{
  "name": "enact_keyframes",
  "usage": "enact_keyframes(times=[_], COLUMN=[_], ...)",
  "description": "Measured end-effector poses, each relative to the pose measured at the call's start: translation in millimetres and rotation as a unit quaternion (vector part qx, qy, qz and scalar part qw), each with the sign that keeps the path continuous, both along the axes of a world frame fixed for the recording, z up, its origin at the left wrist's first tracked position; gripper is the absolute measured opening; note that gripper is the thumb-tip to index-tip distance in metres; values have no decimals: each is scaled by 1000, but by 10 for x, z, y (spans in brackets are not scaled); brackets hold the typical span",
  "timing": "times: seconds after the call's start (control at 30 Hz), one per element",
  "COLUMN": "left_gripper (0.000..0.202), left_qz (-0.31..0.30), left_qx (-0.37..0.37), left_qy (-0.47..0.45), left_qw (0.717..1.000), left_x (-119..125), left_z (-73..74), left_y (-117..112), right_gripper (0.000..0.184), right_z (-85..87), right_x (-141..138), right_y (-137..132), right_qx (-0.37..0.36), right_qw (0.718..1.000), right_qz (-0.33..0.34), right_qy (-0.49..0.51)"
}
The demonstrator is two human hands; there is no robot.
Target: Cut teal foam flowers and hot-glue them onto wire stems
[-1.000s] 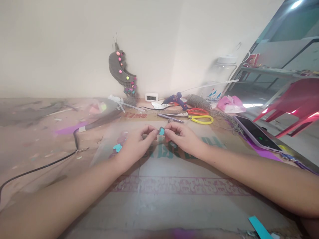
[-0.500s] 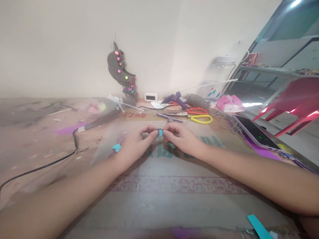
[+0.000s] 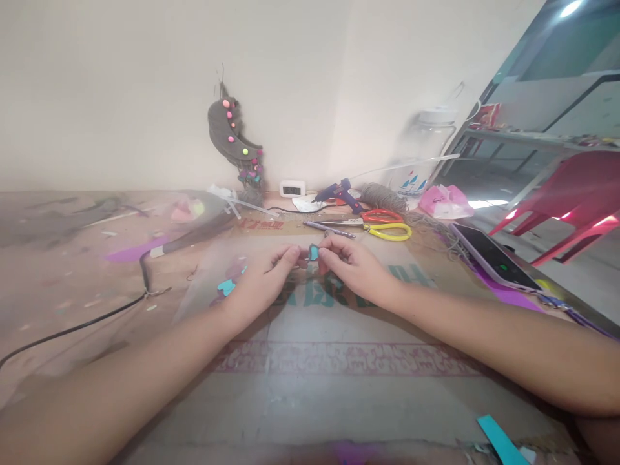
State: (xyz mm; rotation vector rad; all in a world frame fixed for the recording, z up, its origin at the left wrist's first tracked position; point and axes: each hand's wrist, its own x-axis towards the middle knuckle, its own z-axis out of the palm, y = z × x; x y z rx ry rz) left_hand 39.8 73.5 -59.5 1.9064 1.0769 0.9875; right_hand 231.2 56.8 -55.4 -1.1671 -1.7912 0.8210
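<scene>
Near side of scissors (image 3: 367, 227): right hand (image 3: 358, 266) pinches blue piece (image 3: 314, 253); left hand (image 3: 268, 276) curled beside, hold unclear. Light edge grip seems best.

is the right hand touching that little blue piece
Touching. The head view shows the right hand pinching the little blue piece at its edge, with no gap visible between them.
</scene>
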Motion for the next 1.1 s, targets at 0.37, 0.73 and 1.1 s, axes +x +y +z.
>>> enact_keyframes(times=[0.37, 0.73, 1.1], left_gripper=[28, 30, 30], left_qz=[18, 79, 78], left_qx=[-80, -72, -62], left_qy=[7, -80, -94], left_qw=[997, 991, 991], left_x=[7, -15, -28], left_z=[85, -44, -74], left_y=[-54, 102, 130], right_gripper=[14, 17, 18], right_z=[-19, 20, 30], right_x=[5, -1, 10], right_y=[-4, -29, -60], right_qx=[1, -11, 8], right_qw=[1000, 1000, 999], right_qz=[1, -8, -1], right_qy=[-6, -1, 32])
